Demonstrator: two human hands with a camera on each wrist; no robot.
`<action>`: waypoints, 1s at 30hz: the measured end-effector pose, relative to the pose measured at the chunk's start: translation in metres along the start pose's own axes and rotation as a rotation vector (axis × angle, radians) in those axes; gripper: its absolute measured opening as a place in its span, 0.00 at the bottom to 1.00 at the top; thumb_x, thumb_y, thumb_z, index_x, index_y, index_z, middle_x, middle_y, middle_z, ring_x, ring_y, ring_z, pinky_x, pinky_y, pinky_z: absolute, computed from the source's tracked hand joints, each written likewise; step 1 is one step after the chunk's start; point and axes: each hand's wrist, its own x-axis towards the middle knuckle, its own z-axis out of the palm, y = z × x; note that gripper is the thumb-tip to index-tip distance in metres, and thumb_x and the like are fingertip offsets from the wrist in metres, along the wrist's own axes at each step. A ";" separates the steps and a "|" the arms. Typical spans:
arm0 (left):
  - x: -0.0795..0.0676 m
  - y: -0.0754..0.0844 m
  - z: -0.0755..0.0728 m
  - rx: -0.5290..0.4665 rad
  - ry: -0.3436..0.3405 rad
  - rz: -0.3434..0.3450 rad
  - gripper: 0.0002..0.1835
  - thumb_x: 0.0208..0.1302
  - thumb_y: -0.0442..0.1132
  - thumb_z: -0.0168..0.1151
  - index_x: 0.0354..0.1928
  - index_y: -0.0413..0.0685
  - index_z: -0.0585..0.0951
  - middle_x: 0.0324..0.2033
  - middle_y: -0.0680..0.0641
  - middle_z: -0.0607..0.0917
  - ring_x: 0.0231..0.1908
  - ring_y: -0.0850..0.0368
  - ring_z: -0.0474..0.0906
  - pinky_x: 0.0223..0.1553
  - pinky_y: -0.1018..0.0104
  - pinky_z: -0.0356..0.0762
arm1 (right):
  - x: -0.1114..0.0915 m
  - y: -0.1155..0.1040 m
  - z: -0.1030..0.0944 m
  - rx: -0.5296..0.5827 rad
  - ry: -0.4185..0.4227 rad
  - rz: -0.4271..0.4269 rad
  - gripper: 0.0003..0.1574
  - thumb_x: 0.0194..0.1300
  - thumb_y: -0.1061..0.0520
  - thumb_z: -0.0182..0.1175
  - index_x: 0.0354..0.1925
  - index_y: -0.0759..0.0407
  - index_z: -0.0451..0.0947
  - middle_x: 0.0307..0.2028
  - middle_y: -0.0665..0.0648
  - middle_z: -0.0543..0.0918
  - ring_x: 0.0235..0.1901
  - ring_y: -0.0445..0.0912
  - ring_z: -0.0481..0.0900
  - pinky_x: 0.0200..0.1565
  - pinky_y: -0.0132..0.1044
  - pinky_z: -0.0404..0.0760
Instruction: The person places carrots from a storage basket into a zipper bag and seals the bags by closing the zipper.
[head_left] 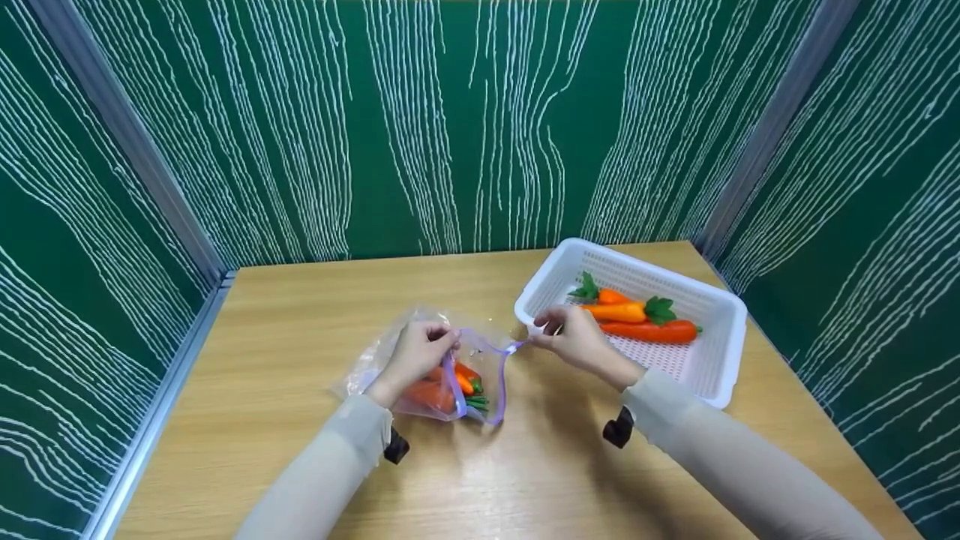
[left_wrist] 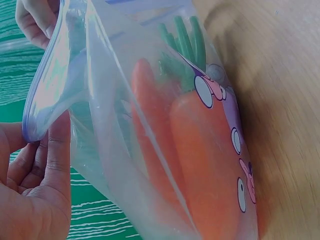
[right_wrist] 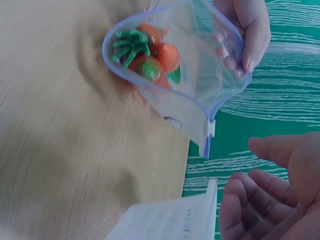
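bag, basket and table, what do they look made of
Bag: thin plastic film, glossy; it is see-through, creased and catches highlights.
Basket: probably moulded plastic, satin white; rounded rim and evenly perforated walls suggest it.
Table: wood or wood-look laminate, with a soft sheen; grain shows, but I can't tell which.

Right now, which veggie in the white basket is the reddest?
The long red one, lowest of the three in the head view. The middle carrot and the top carrot are both plainly more orange.
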 end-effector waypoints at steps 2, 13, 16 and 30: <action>0.000 0.000 -0.001 0.003 -0.006 -0.001 0.13 0.81 0.36 0.62 0.38 0.37 0.90 0.36 0.34 0.89 0.30 0.60 0.79 0.32 0.74 0.78 | 0.001 0.004 -0.003 -0.010 0.004 0.024 0.13 0.67 0.59 0.75 0.46 0.65 0.88 0.33 0.58 0.87 0.32 0.46 0.78 0.33 0.31 0.76; -0.001 0.001 -0.002 0.032 0.001 0.032 0.13 0.80 0.35 0.62 0.39 0.32 0.89 0.33 0.38 0.89 0.29 0.62 0.79 0.32 0.76 0.80 | 0.006 0.022 -0.023 -0.029 0.015 0.102 0.18 0.68 0.59 0.75 0.51 0.69 0.86 0.37 0.61 0.86 0.37 0.50 0.79 0.38 0.34 0.78; -0.001 0.001 -0.002 0.033 0.002 0.022 0.14 0.80 0.36 0.62 0.39 0.32 0.89 0.34 0.37 0.89 0.29 0.62 0.79 0.31 0.76 0.79 | 0.006 0.025 -0.028 -0.024 0.009 0.119 0.18 0.68 0.59 0.75 0.52 0.68 0.86 0.38 0.61 0.86 0.38 0.50 0.78 0.39 0.33 0.78; -0.001 0.001 -0.003 0.019 -0.005 0.008 0.14 0.81 0.37 0.62 0.40 0.32 0.88 0.33 0.39 0.88 0.29 0.60 0.79 0.31 0.75 0.79 | 0.008 0.026 -0.062 -0.050 -0.013 0.140 0.20 0.70 0.58 0.73 0.55 0.67 0.85 0.43 0.63 0.87 0.41 0.52 0.79 0.40 0.35 0.81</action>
